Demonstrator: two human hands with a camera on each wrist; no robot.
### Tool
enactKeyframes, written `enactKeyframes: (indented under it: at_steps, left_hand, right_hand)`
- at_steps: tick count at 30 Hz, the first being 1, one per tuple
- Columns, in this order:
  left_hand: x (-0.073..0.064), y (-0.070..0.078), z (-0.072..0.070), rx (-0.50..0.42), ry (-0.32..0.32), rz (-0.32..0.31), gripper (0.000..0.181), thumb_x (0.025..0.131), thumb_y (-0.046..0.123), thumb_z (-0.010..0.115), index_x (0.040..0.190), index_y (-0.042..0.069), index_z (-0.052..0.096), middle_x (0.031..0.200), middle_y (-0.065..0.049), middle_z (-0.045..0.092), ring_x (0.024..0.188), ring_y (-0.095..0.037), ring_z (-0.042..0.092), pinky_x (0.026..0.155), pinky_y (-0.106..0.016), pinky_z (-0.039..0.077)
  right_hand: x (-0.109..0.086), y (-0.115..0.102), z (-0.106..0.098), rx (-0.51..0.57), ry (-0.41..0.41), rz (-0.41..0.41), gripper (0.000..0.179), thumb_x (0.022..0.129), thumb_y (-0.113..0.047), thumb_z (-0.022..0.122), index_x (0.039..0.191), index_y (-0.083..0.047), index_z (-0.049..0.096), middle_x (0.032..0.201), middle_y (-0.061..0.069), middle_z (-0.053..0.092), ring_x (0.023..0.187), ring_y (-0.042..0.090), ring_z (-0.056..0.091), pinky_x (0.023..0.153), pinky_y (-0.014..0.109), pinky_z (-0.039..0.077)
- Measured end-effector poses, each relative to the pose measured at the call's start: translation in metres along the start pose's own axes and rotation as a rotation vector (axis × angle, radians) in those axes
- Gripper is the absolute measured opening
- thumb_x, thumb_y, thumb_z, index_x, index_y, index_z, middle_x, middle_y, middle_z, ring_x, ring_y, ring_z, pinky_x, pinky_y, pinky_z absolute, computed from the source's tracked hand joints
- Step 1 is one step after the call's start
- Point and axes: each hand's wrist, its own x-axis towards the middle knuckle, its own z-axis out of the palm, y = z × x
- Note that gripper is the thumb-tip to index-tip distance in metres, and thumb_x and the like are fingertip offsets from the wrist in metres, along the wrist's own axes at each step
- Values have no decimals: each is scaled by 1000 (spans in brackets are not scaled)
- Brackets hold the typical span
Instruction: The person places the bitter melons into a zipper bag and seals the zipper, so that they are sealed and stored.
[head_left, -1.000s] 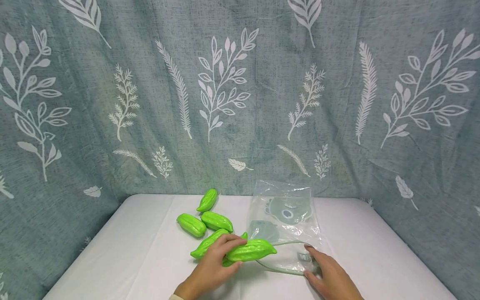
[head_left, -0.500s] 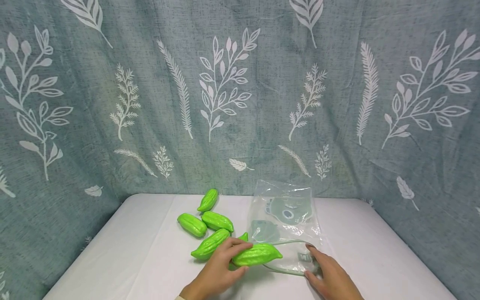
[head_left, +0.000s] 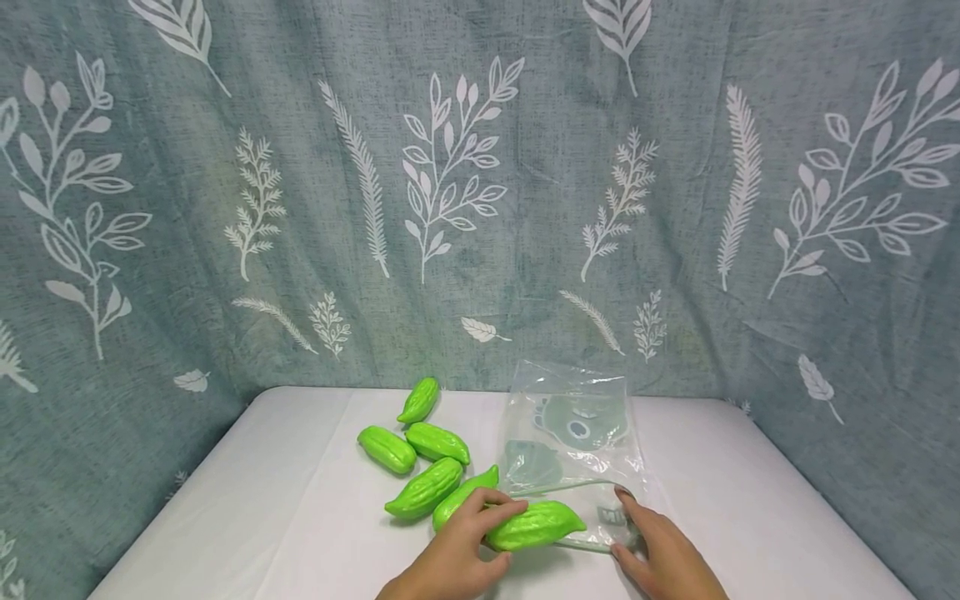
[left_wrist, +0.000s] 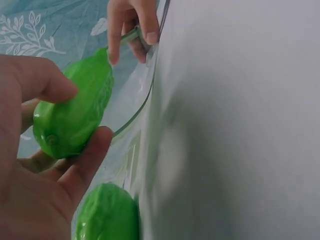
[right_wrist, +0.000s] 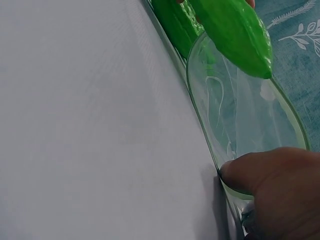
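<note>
My left hand (head_left: 468, 550) grips a bright green bitter melon (head_left: 536, 525) above the table, thumb on one side and fingers on the other. Its pointed tip faces right, over the mouth of a clear zip bag (head_left: 558, 475). The right wrist view shows the melon's tip (right_wrist: 250, 45) at the bag's gaping green rim (right_wrist: 200, 120). At the right end of that mouth, my right hand (head_left: 663, 546) holds the rim with thumb and fingers, spreading it. Behind my left hand another bitter melon (head_left: 450, 504) lies on the table, partly covered by the fingers.
Several more green bitter melons (head_left: 425, 489) lie loosely grouped on the white table (head_left: 315, 533), left of the bag. A patterned grey-green curtain (head_left: 480, 208) hangs behind the table and along both sides.
My left hand has carried the bitter melon rightward and slightly nearer to me, toward the bag's mouth. The melon behind it shows more. My right hand stays at the rim.
</note>
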Motion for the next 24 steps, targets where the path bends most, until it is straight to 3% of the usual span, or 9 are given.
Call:
enactKeyframes:
  at_steps: [7, 19, 24]
  left_hand:
    - [0, -1, 7, 35, -68, -3, 68, 81, -4, 66, 146, 12, 53, 131, -2, 45, 115, -9, 45, 89, -20, 46]
    - [2, 0, 14, 138, -51, 7, 65, 85, 2, 72, 146, 9, 52, 128, -2, 48, 109, -5, 49, 84, -17, 47]
    - [6, 5, 20, 175, -95, -49, 64, 88, 11, 75, 147, 13, 52, 127, 2, 48, 104, 1, 49, 81, -15, 46]
  right_hand:
    - [3, 2, 1, -3, -19, 11, 77, 82, -27, 82, 148, -5, 48, 129, 16, 63, 118, 38, 59, 97, 55, 47]
    - [2, 1, 3, -1, 0, -20, 76, 83, -25, 82, 147, -5, 48, 130, 17, 62, 118, 39, 59, 97, 56, 47]
    - [2, -1, 0, 3, -3, -22, 75, 83, -26, 82, 146, -4, 49, 130, 18, 62, 118, 40, 59, 97, 56, 46]
